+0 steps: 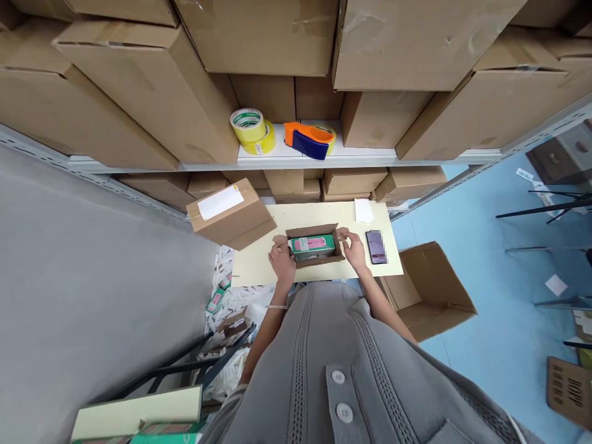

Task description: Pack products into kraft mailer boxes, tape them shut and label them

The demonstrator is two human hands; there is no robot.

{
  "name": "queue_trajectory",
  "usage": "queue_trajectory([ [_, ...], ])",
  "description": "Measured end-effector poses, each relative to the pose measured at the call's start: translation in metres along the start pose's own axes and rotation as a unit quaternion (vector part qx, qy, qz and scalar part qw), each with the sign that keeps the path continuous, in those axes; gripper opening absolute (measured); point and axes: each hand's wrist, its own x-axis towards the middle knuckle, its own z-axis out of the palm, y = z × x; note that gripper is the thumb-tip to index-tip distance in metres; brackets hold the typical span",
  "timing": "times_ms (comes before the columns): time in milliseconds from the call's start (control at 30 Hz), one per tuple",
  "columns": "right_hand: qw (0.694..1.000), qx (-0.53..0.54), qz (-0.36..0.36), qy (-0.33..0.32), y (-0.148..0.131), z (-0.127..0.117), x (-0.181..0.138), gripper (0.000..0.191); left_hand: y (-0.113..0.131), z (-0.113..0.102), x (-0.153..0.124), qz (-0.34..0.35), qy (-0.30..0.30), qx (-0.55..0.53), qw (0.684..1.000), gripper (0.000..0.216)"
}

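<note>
A small open cardboard box (pixel 320 261) lies on the pale table in front of me. Inside it sits a green package (pixel 327 241) with a pink picture and a whitish label on top. My left hand (pixel 283 261) is closed at the box's left end, its fingers curled by a raised flap. At the opposite end, my right hand (pixel 354 250) has its fingers bent onto the right flap, gripping it. The undersides of the fingers are hidden.
A larger carton (pixel 231 216) with a white label stands on the table's left. A phone (pixel 376 247) and white paper (pixel 364 210) lie right. Tape rolls (pixel 248 125) and an orange-blue tape dispenser (pixel 309 139) are on the shelf. An open carton (pixel 428 290) stands low right.
</note>
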Motion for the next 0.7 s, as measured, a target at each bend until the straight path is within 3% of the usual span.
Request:
queue_trajectory([
  [133, 1.000, -0.002, 0.022, 0.001, 0.011, -0.004, -0.008, 0.045, -0.005, -0.004, -0.004, -0.023, 0.031, -0.030, 0.999, 0.057],
  [367, 0.997, 0.009, 0.003, -0.072, 0.021, -0.001, -0.007, 0.061, -0.016, 0.003, -0.006, -0.015, -0.028, -0.215, 0.976, 0.089],
  [533, 0.987, -0.003, -0.034, -0.157, 0.014, 0.013, -0.007, 0.062, -0.015, 0.008, -0.007, 0.027, -0.029, -0.254, 0.966, 0.078],
  [700, 0.970, -0.091, -0.050, -0.218, 0.010, 0.017, -0.007, 0.064, -0.009, 0.011, -0.009, 0.065, -0.112, -0.197, 0.972, 0.065],
])
